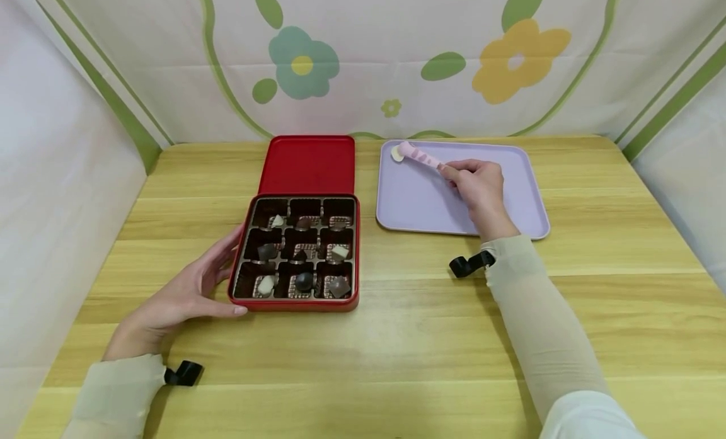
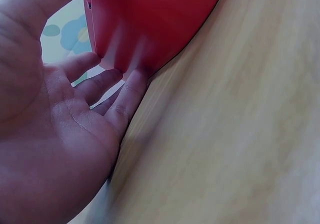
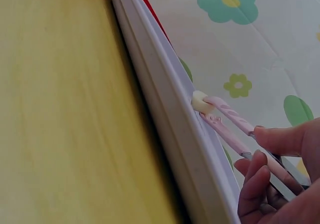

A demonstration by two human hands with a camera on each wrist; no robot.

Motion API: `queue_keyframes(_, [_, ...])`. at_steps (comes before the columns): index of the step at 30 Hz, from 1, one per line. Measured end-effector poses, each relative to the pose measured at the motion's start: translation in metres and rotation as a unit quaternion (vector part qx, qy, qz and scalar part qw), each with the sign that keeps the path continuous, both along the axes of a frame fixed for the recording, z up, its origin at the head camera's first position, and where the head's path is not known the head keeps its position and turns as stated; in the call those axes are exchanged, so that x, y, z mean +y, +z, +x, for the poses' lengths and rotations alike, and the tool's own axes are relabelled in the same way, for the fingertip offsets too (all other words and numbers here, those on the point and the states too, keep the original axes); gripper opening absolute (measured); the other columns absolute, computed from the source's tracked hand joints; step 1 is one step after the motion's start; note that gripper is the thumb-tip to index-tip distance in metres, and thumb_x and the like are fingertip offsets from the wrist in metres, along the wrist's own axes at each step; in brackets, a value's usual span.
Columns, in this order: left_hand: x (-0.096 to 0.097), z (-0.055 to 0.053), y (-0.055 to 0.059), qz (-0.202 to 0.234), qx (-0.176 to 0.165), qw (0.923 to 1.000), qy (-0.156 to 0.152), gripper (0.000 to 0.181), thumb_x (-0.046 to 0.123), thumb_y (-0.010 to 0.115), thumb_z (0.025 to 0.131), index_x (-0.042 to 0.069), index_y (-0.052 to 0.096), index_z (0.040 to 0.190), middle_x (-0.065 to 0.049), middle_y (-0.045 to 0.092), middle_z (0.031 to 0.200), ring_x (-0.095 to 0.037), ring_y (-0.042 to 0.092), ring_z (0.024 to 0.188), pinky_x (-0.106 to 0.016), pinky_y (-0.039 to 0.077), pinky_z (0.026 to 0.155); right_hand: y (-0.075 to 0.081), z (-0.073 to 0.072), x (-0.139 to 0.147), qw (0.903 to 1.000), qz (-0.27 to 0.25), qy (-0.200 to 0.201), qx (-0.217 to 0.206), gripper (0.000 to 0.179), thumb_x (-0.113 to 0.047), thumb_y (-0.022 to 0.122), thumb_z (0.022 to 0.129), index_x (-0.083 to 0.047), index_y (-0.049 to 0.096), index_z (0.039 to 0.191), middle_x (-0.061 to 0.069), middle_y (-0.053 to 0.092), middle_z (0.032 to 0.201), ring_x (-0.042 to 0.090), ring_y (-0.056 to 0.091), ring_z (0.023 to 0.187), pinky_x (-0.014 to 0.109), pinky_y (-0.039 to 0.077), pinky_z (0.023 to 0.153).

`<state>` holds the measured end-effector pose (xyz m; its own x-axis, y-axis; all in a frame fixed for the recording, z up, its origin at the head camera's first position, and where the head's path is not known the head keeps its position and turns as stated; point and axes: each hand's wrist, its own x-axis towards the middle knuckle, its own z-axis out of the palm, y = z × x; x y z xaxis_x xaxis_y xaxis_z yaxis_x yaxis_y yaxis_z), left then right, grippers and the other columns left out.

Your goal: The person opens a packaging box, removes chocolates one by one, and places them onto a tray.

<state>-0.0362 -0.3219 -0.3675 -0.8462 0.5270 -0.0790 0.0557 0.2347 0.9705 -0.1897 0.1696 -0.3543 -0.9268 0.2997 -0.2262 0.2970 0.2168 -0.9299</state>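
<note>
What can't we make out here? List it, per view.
Head: rear ends of the tongs, hidden by the right hand.
Head: exact shapes of the dark pieces in the back row of the red box; too small and dim.
Right wrist: whether the pale piece touches the tray; the rim hides its underside.
Left wrist: the left hand's thumb tip, cut off by the top edge.

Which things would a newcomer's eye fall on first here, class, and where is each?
Most likely the red box, left of centre on the table, with a sweet in each of nine compartments and the left hand at its side. Next, the pink tongs in the right hand, their tips at a cream piece by the far left corner of the lilac tray. Behind, a large orange flower brightens the backdrop.
</note>
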Motion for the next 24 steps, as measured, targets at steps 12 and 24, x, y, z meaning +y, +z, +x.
queue_keyframes(12, [0.0003,0.0002,-0.0002,0.0,-0.003,1.0,-0.001,0.126,-0.015,0.083,0.082,0.026,0.009,0.175,-0.005,0.012,0.183,0.002,0.036,0.153,-0.01,0.04,0.113,-0.0019,-0.0017,-0.0029,0.9995,0.028,-0.005,0.015,0.034,-0.031,0.087,0.092,-0.01,0.082,0.118,-0.013,0.071,0.086,0.007,0.067,0.078,0.02,0.057,0.069])
queue_keyframes(24, [0.001,0.0011,0.0009,0.001,-0.007,0.9999,0.009,0.126,-0.015,0.083,0.082,0.027,0.01,0.175,-0.006,0.015,0.182,0.001,0.039,0.151,-0.011,0.041,0.112,-0.0034,-0.0017,-0.0011,0.9986,0.044,-0.008,0.03,0.035,-0.028,0.087,0.092,-0.009,0.081,0.12,-0.013,0.069,0.088,0.002,0.062,0.075,0.016,0.054,0.066])
